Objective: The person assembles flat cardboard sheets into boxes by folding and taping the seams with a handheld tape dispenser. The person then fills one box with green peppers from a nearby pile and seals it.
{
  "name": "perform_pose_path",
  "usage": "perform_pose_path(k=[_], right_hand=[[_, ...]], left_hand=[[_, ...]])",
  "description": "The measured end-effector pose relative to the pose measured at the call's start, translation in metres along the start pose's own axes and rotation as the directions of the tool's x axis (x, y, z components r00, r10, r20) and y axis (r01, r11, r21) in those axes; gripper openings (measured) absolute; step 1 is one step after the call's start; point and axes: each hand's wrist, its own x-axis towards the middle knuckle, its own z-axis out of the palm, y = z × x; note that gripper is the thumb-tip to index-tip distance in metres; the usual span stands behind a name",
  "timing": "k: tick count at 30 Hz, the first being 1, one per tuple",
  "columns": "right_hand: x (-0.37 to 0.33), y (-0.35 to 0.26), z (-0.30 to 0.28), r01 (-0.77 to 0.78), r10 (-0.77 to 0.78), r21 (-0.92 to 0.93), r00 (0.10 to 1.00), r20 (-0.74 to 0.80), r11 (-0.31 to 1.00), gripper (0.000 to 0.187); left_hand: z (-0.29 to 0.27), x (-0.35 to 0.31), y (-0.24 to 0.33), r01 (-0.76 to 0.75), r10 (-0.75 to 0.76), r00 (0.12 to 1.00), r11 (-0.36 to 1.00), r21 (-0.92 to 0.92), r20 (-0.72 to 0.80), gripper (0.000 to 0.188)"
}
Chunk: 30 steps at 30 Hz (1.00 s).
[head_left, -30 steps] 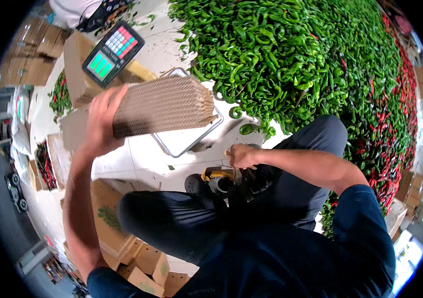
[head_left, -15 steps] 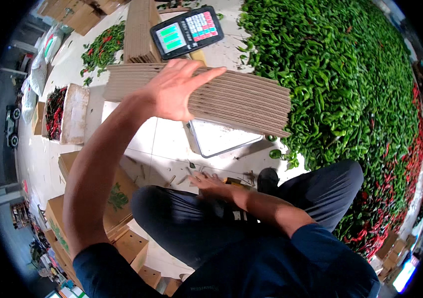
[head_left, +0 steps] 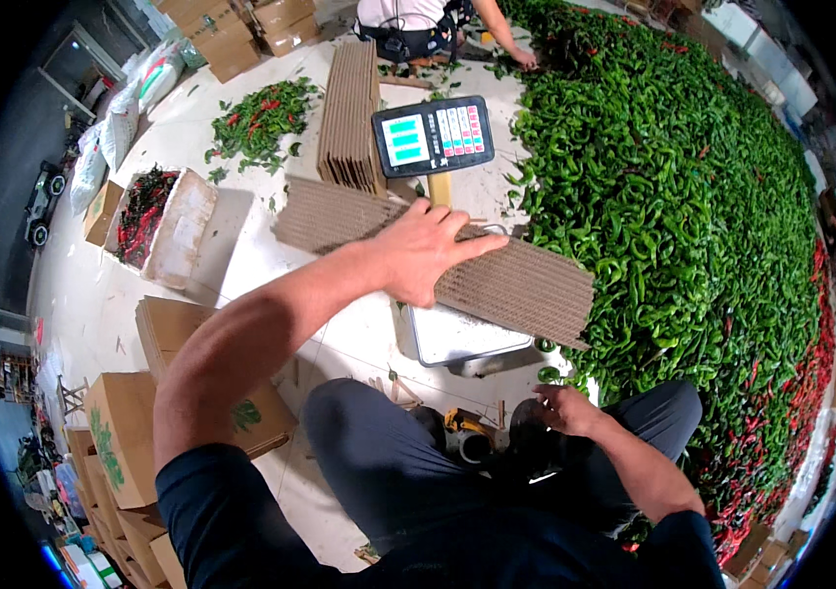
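Observation:
A thick stack of flattened cardboard boxes (head_left: 531, 290) stands on edge across the white platform of a scale (head_left: 452, 339). My left hand (head_left: 428, 253) grips it from above, fingers over the far side and one finger stretched along the top. Behind the stack rises the scale's black display and keypad (head_left: 435, 135), lit up. Low over my right leg, my right hand (head_left: 567, 409) is loosely open beside my shoe, with nothing visible in it. Between my feet lies a yellow and black tool (head_left: 467, 422) with a round part, its kind unclear.
A big heap of green peppers (head_left: 653, 226) with red ones covers the right side. Another bundle of flat cardboard (head_left: 347, 118) is beyond the scale. A foam box of dark red peppers (head_left: 175, 231), a small leafy pepper pile (head_left: 263, 123) and cardboard boxes (head_left: 124, 437) lie left. A co-worker's hand (head_left: 524, 59) touches the heap.
My right hand has risen from the floor and moved right, beside my shoe. The view has tilted up, showing a co-worker at the far side. My left hand stays on the cardboard stack.

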Motion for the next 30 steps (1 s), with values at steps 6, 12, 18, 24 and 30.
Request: perform_pose_path(k=[6,12,18,24,30], right_hand=[[0.003,-0.005,-0.001,0.033,-0.045,-0.108,0.994,-0.104,0.994,0.047],[0.007,0.001,-0.004,0.090,-0.101,-0.235,0.994,-0.036,0.968,0.040],[0.010,0.000,0.001,0.148,-0.153,-0.229,0.988,-0.003,0.962,0.050],[-0.004,-0.019,-0.017,0.123,-0.125,-0.200,0.992,0.004,0.972,0.050],[-0.004,-0.020,-0.018,0.158,-0.166,-0.183,0.986,-0.031,0.970,0.051]], left_hand=[[-0.001,-0.059,0.035,0.189,-0.197,0.977,0.977,-0.099,-0.075,0.114],[-0.023,-0.137,0.038,0.375,-0.512,0.829,0.806,-0.459,-0.223,0.117],[0.003,-0.207,0.052,0.481,-0.872,0.440,0.432,-0.763,-0.216,0.120],[-0.007,-0.243,0.062,0.417,-0.997,0.082,0.043,-0.908,-0.009,0.105],[0.034,-0.253,-0.005,0.663,-0.983,-0.174,-0.159,-0.731,0.056,0.087]])
